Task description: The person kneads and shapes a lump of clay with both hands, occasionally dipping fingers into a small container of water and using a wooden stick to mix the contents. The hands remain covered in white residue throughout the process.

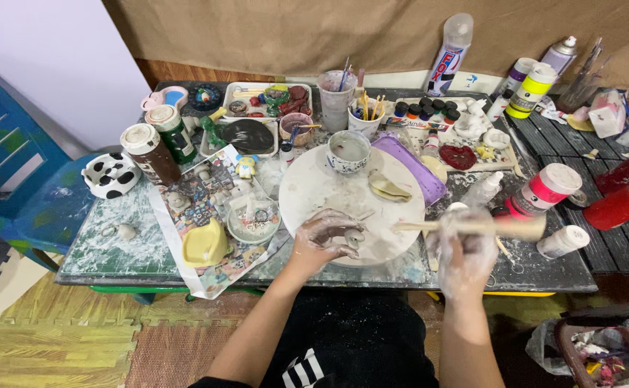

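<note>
Left hand (327, 236) grip clamped on small pale clay piece (355, 237), pinning it steady on round white board (329, 190) at tabletop (113, 251) centre. Right hand (465, 251) grip closed around long wooden stick tool (465, 227), tip angled toward piece.

Wet grey clay coats the left hand (325, 235) and the small smooth clay piece (354, 236) it holds on a matt, smeared round board (314, 188). The right hand (465, 255), pale with slip, grips a bare wooden stick (473, 227), blurred. The bench (113, 248) looks like glossy, clay-streaked glass.
</note>
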